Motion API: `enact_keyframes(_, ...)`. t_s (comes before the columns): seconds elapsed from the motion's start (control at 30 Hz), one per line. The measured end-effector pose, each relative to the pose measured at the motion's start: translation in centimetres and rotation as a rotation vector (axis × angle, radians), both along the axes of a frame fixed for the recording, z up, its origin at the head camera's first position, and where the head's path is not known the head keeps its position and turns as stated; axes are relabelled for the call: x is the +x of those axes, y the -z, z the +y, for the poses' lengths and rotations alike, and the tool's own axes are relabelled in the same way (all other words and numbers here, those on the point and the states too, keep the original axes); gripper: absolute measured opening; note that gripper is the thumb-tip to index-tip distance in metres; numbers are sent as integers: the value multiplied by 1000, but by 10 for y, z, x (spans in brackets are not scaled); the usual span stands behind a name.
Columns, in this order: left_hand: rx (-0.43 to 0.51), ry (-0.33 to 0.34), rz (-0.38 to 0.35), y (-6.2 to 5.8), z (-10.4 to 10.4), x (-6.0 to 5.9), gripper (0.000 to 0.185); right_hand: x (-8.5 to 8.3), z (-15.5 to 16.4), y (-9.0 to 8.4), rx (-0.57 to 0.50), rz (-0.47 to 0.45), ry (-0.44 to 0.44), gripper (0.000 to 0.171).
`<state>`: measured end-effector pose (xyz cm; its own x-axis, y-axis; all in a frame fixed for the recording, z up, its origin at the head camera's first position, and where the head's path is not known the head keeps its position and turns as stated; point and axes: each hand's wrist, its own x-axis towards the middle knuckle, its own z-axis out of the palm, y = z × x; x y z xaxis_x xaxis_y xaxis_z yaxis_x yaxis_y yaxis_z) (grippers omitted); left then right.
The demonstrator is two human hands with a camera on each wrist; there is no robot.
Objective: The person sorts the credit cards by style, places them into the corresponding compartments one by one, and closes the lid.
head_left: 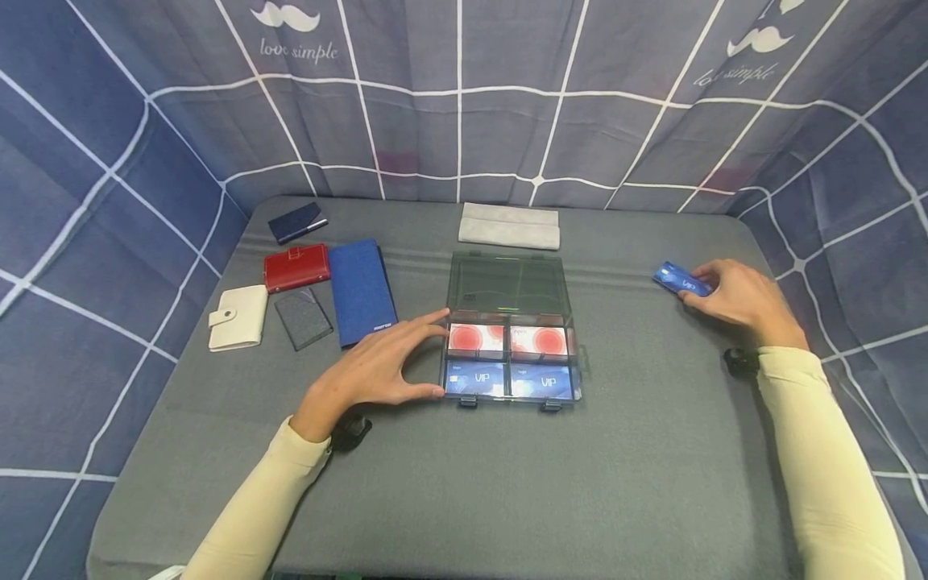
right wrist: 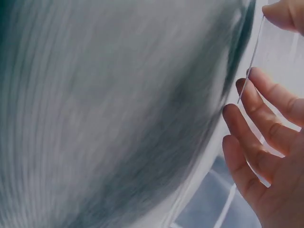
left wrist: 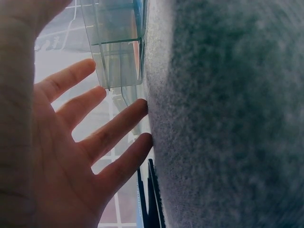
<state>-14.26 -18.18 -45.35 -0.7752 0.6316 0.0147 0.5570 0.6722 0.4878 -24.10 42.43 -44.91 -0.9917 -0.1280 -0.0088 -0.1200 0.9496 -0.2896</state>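
My right hand (head_left: 743, 298) pinches a blue VIP card (head_left: 673, 277) between thumb and fingers, at the right part of the table. In the right wrist view the card (right wrist: 257, 45) appears edge-on as a thin line. At the middle lies a clear dark plastic box (head_left: 577, 354) with its lid (head_left: 510, 283) folded back. Two red-and-white cards (head_left: 538, 340) fill its back compartments, and two blue VIP cards (head_left: 474, 379) its front ones. My left hand (head_left: 380, 362) has its fingers spread, with thumb and fingertips right at the box's left side.
Left of the box lie a blue booklet (head_left: 361, 292), a red wallet (head_left: 296, 267), a white snap wallet (head_left: 239, 317), a dark grey flat holder (head_left: 304, 317) and a navy case (head_left: 297, 222). Behind the box is a folded light grey cloth-like piece (head_left: 509, 225). Checked curtains (head_left: 406, 129) surround the table.
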Motion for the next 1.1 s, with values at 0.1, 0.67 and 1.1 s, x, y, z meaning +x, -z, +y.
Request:
enact_keyframes(0.1, -1, -1, -2, 0, 0, 0, 86, 3, -16, -6, 10, 25, -31, 60)
enact_keyframes(0.67, 12, 3, 7, 2, -1, -1, 85, 57, -185, -33, 39, 246, -412, 55)
enact_keyframes(1.1, 3, -5, -6, 1, 1, -1, 87, 101, -269, -32, 17, 331, -673, 52)
